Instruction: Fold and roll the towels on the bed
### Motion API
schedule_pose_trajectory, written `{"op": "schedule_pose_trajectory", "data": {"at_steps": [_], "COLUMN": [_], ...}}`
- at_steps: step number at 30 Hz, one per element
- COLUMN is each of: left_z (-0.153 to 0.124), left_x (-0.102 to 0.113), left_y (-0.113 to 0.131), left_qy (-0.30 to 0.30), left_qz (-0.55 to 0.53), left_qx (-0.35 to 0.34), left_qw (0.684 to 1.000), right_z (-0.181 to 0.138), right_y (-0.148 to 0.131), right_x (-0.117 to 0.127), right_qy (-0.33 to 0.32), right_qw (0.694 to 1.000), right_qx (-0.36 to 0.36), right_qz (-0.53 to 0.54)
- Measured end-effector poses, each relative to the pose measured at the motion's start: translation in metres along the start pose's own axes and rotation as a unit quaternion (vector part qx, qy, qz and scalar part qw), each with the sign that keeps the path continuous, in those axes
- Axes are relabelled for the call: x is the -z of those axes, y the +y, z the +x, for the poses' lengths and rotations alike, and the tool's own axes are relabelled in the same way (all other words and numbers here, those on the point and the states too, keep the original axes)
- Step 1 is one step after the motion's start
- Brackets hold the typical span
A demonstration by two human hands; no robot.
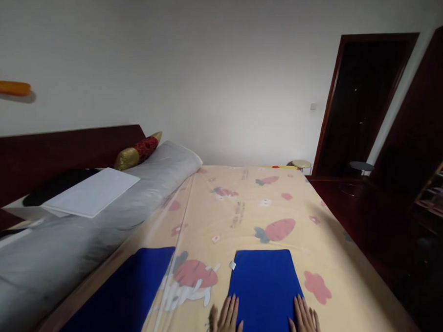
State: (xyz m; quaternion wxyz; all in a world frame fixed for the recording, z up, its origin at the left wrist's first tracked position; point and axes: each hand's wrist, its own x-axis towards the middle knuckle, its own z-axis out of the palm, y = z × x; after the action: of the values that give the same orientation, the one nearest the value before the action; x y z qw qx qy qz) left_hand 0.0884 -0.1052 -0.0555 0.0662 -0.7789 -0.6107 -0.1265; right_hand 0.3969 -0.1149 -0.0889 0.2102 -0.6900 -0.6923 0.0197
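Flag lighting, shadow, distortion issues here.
Head view: wall brightest mid-frame, door and floor near black; head view: orange handle casts a wall shadow; head view: doorframe leans, likely wide-angle stretch; head view: left hand and right hand clearly outlined.

Left hand [228, 324], right hand [307, 327] palm-down

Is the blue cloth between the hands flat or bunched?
Flat: the blue cloth shows a smooth surface and neat edges. Cannot tell if it's layered.
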Motion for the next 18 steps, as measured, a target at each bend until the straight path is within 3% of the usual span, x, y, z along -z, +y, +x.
{"op": "schedule_pose_trajectory", "data": {"at_steps": [3, 6, 10, 13, 16, 18], "left_z": [0.022, 0.069, 0.134, 0.159, 0.165, 0.164], "left_x": [-0.009, -0.01, -0.007, -0.01, -0.018, -0.024], "left_y": [0.016, 0.043, 0.043, 0.021, 0.007, 0.005], "left_qy": [-0.018, -0.043, -0.05, -0.049, -0.009, 0.003], "left_qz": [-0.016, -0.054, -0.058, -0.024, 0.02, 0.033], "left_qx": [-0.052, -0.128, -0.144, -0.068, 0.073, 0.114], "left_qw": [0.998, 0.989, 0.987, 0.996, 0.997, 0.993], "right_z": [0.021, 0.063, 0.122, 0.151, 0.163, 0.165], "right_y": [-0.017, -0.052, -0.067, -0.048, -0.027, -0.019], "right_x": [-0.014, -0.016, -0.005, -0.001, -0.008, -0.014], "right_qy": [-0.031, -0.068, -0.107, -0.115, -0.079, -0.062], "right_qw": [0.995, 0.978, 0.973, 0.986, 0.996, 0.996], "right_qx": [0.096, 0.189, 0.192, 0.116, 0.001, -0.034], "right_qz": [0.027, 0.064, 0.07, 0.033, -0.028, -0.058]}}
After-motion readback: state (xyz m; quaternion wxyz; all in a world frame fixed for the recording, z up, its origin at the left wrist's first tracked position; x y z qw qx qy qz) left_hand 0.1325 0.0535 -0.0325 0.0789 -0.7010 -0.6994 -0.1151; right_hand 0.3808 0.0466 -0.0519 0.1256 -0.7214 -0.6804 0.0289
